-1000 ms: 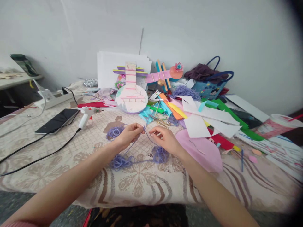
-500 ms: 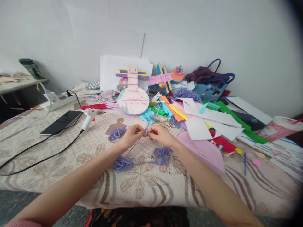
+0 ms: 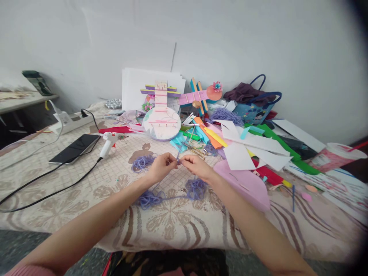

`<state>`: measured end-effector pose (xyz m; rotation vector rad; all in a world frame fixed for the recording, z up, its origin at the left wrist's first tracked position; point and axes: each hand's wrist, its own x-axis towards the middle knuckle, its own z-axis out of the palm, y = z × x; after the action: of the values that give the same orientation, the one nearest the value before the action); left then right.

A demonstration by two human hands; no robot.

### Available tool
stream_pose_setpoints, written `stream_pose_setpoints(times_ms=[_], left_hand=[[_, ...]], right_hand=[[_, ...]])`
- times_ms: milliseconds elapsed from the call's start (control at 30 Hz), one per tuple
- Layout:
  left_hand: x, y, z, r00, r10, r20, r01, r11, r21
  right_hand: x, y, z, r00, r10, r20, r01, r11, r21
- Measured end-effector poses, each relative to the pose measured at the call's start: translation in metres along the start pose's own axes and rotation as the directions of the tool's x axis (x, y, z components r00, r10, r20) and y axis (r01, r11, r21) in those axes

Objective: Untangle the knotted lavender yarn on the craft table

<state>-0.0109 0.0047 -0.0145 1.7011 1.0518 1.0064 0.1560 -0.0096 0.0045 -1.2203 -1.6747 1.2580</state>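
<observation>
My left hand [image 3: 163,167] and my right hand [image 3: 196,165] meet above the middle of the table, both closed in a pinch on purple yarn. A short stretch of that yarn [image 3: 178,160] shows between the fingertips; how the strands cross there is too small to make out. Loose heaps of the same yarn lie around: one heap [image 3: 142,163] left of my left hand, another [image 3: 150,199] below it, and a third [image 3: 196,188] under my right wrist. A strand on the cloth links the two lower heaps. Scissors [image 3: 198,151] lie just beyond my right hand.
A white glue gun [image 3: 108,145] with a black cord and a dark tablet [image 3: 75,148] lie at left. Behind stand a round-bodied craft piece [image 3: 161,123] and a pink one [image 3: 193,97]. Coloured paper, white board pieces [image 3: 238,155], pink felt [image 3: 243,188] and a cup [image 3: 335,158] fill the right.
My fingertips have drawn slightly closer, and my right hand has turned a little over the yarn. The view has shifted slightly; the yarn heaps stay where they were.
</observation>
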Motion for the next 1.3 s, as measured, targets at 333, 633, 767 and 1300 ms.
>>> stream_pose_setpoints(times_ms=[333, 633, 767, 1300], left_hand=[[-0.0001, 0.0042, 0.001, 1.0, -0.007, 0.003, 0.007, 1.0, -0.029], [-0.0015, 0.0084, -0.0004, 1.0, -0.015, 0.011, 0.016, 0.998, -0.063], [-0.0019, 0.0081, 0.0006, 1.0, -0.017, 0.022, 0.019, 0.998, -0.063], [-0.0053, 0.0021, -0.0004, 0.993, 0.108, 0.05, -0.114, 0.983, 0.143]], right_hand=[[-0.0019, 0.0064, 0.0042, 0.995, 0.076, 0.069, -0.083, 0.991, 0.103], [-0.0014, 0.0056, 0.0068, 0.999, -0.028, -0.034, 0.028, 1.0, -0.012], [-0.0026, 0.0035, 0.0061, 0.998, -0.034, -0.043, 0.032, 0.998, -0.056], [-0.0042, 0.0006, 0.0032, 0.998, 0.059, 0.012, -0.059, 0.998, 0.024]])
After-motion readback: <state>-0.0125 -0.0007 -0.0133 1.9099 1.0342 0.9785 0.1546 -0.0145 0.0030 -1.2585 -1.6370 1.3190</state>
